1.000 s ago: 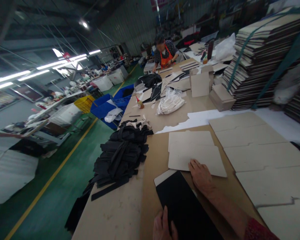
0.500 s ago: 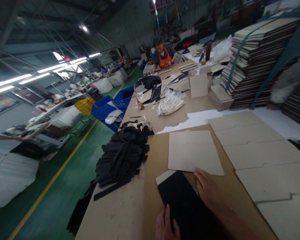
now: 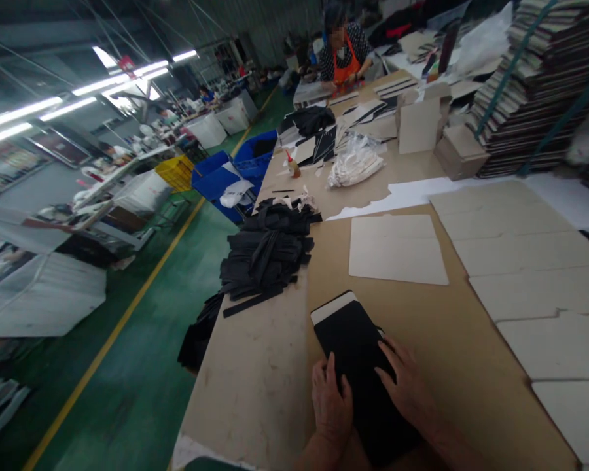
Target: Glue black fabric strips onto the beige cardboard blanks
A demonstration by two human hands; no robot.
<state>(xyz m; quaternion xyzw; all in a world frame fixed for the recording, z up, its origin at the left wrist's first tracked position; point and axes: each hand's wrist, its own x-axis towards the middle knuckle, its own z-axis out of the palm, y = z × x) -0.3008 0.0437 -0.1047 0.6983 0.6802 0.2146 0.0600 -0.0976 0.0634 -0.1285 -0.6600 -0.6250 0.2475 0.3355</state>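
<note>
Two hands on one black panel at the lower centre of the frame

The black panel (image 3: 360,347) lies aslant on a brown work surface (image 3: 471,360), low in the middle of the frame, with a pale end strip (image 3: 334,307) showing at its far edge. Against its left edge rests the left hand (image 3: 332,400), forefinger and thumb apart, the tips touching the black. The right hand (image 3: 406,384) lies over the opposite edge, fingers spread and thumb well away from them. I can't make out whether any fingertip is tucked underneath.

Just beyond, right of centre, a pale board (image 3: 397,250) lies flat, its corners rounded. More pale boards (image 3: 525,294) overlap in a row down the right side of the frame. Left of the pale board, a heap of black strips (image 3: 267,258) sits near the table's edge.

Farther up the table, near the top centre, I see a clear plastic bag (image 3: 356,160) with whitish contents, and a small red-tipped bottle (image 3: 293,165) left of it. Tall strapped stacks (image 3: 550,98) fill the upper right. At the top of the frame a co-worker in an orange apron (image 3: 348,62) bends over the table. Blue bins (image 3: 213,180) and a yellow crate (image 3: 175,172) stand left of centre, above a green floor (image 3: 177,288).
</note>
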